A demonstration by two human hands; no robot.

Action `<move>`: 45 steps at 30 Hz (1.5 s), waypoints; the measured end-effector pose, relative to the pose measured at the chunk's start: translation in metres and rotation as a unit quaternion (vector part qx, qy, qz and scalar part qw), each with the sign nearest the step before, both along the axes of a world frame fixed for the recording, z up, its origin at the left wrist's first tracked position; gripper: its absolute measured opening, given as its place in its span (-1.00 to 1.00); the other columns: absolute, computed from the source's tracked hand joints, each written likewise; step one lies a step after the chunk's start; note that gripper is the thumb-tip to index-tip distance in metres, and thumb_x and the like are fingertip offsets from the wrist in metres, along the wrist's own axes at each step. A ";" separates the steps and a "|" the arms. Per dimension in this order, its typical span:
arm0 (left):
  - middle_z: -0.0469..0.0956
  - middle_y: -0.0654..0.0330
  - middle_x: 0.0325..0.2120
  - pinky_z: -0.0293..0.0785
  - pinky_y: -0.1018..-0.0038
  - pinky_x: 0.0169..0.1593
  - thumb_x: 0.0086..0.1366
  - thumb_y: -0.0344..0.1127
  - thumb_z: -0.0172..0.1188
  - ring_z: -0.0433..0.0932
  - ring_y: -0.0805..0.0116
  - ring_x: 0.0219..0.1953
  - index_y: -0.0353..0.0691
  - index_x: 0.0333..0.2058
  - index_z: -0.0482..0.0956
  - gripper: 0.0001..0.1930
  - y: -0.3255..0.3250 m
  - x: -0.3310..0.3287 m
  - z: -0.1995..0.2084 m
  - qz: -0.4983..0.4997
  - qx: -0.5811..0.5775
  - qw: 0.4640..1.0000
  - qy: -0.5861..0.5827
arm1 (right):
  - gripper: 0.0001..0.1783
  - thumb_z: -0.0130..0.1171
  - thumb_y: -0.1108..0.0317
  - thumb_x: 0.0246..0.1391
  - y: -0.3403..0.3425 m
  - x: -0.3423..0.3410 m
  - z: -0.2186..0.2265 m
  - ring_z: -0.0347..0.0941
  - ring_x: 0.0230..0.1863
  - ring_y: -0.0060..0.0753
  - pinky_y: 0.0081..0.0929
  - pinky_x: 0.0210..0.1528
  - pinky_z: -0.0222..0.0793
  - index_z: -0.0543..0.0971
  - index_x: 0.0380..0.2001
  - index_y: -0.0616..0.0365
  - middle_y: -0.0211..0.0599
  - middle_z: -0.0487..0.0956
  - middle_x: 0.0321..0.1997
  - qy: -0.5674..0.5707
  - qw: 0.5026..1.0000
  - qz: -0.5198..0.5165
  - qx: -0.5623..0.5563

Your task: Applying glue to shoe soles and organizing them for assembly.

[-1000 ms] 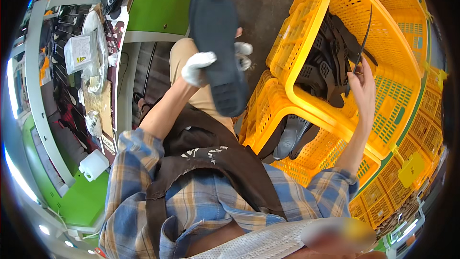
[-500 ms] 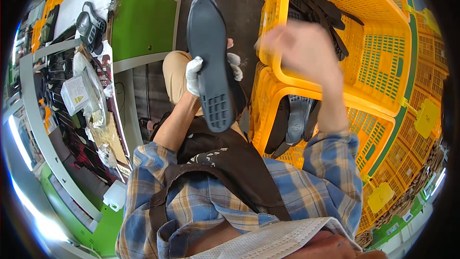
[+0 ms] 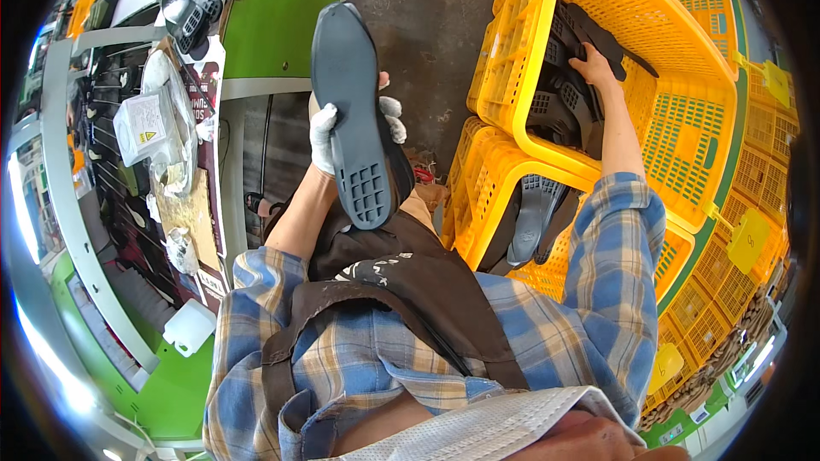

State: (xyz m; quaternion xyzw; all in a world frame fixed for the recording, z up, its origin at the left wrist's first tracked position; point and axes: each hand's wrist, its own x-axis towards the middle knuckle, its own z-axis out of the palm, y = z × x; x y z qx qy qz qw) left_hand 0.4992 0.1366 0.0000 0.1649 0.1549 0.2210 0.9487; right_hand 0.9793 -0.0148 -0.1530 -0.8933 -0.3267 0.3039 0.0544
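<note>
Upright in my left hand (image 3: pixel 323 132) is a dark grey shoe sole (image 3: pixel 348 90) with a grid of square hollows at its lower end. White covers sit on some of that hand's fingertips, which wrap round the sole's edges. Behind it shows a second dark piece (image 3: pixel 400 172), mostly hidden. Inside the far yellow crate (image 3: pixel 531 60), my bare right hand (image 3: pixel 596 68) has its fingers at the edge of a black shoe sole (image 3: pixel 608 49); part of the fingers is hidden. Several more black soles (image 3: pixel 559 107) lie heaped there.
A nearer yellow crate (image 3: pixel 478 205) holds grey and black soles (image 3: pixel 531 218). More yellow crates (image 3: pixel 760 154) are stacked at the right. On the left stand a green-panelled cabinet (image 3: pixel 273 13) and a bench with soles in clear wrap (image 3: pixel 190 8) and a white box (image 3: pixel 143 130).
My right hand has moved from above the crate's near rim down into the crate, to the black soles. My left hand still holds its sole, now slightly further left in the view.
</note>
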 end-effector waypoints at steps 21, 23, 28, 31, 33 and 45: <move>0.40 -0.10 0.09 0.49 0.11 0.09 0.04 0.59 -0.07 0.54 -0.02 -0.04 -0.22 0.30 0.12 0.08 -0.010 0.038 -0.037 -0.153 -0.003 0.987 -0.050 | -0.50 0.09 0.39 0.00 -0.003 -0.305 0.257 0.37 0.19 -0.02 -0.13 0.15 0.33 0.48 0.09 -0.01 -0.11 0.44 0.17 -0.111 0.787 0.444 0.414; 0.40 -0.10 0.09 0.49 0.12 0.09 0.05 0.59 -0.08 0.53 -0.05 -0.03 -0.21 0.30 0.12 0.08 -0.006 0.036 -0.036 -0.191 -0.076 0.970 -0.128 | -0.43 0.20 0.17 0.03 -0.002 -0.320 0.250 0.28 0.27 0.05 0.02 0.25 0.18 0.43 0.14 -0.01 -0.07 0.39 0.21 0.050 0.809 0.451 0.373; 0.45 -0.25 -0.02 0.60 0.06 -0.12 0.17 0.39 0.02 0.58 -0.13 -0.15 -0.30 0.25 0.20 -0.07 -0.006 0.027 -0.035 -0.104 -0.085 0.991 -0.013 | -0.48 0.27 0.05 0.04 -0.007 -0.273 0.243 0.42 0.15 -0.26 -0.18 0.22 0.25 0.52 0.04 0.02 -0.30 0.53 0.08 0.197 0.790 0.412 0.410; 0.48 -0.27 -0.09 0.56 0.06 -0.18 0.01 0.51 0.11 0.59 -0.17 -0.23 -0.34 0.26 0.15 0.10 -0.007 0.024 -0.032 -0.178 -0.067 0.978 -0.088 | -0.69 0.19 0.39 0.11 -0.015 -0.179 0.211 0.54 -0.05 -0.42 -0.47 0.02 0.43 0.56 -0.08 0.25 -0.21 0.62 -0.08 0.096 0.893 0.119 0.423; 0.48 -0.28 -0.09 0.56 0.04 -0.17 -0.02 0.54 0.11 0.59 -0.18 -0.22 -0.35 0.26 0.14 0.13 -0.007 0.022 -0.029 -0.164 -0.080 0.979 -0.086 | -0.55 0.20 0.30 0.06 -0.015 -0.114 0.164 0.55 -0.02 -0.11 -0.35 0.05 0.43 0.49 0.03 0.18 -0.09 0.62 -0.09 -0.048 0.951 0.111 0.284; 0.49 -0.28 -0.11 0.60 0.07 -0.29 0.16 0.36 0.06 0.59 -0.23 -0.29 -0.32 0.23 0.23 -0.09 -0.005 0.009 -0.029 -0.103 -0.105 0.989 -0.028 | -0.30 0.37 0.18 -0.17 -0.057 -0.054 0.047 0.34 0.18 0.05 -0.21 0.22 0.31 0.43 0.06 0.29 0.11 0.43 0.13 -0.089 0.968 0.197 -0.130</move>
